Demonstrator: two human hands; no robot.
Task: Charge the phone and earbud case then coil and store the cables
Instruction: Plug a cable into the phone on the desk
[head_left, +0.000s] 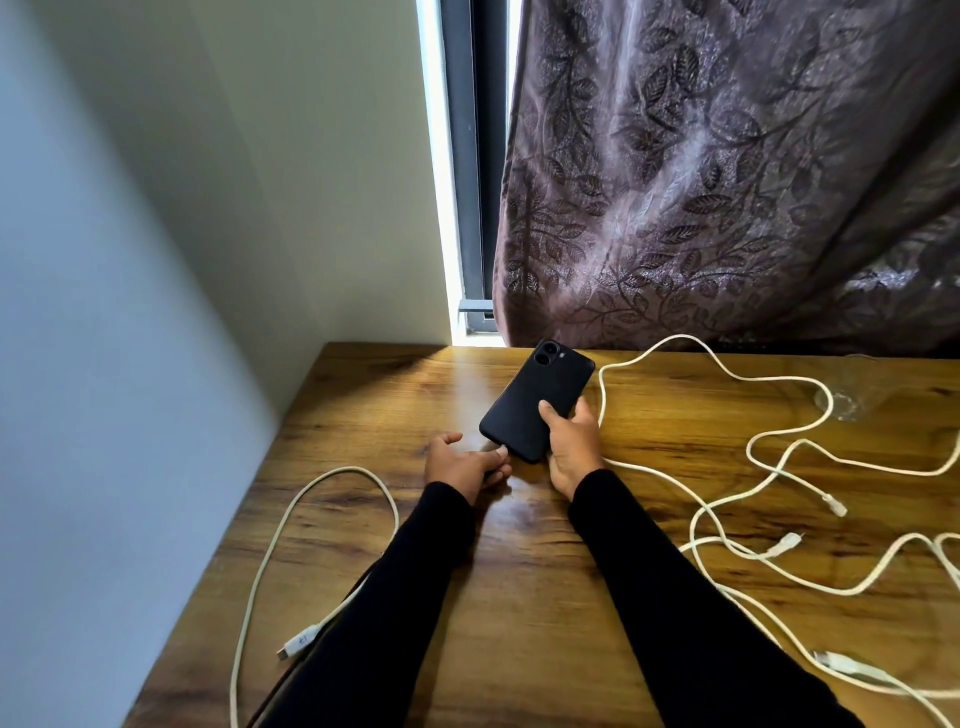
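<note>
Now phone (537, 397) face-down, long axis diagonal, cameras far-right.

Wooden table (519, 597), brown grain, far edge against curtain and window. White cable (260, 561) loops along left edge, plug near front-left corner. Several white cables (769, 467) tangled across right half, loose plugs (834, 504) near right edge. Black phone (540, 400) face down near far edge, mid-table.
</note>
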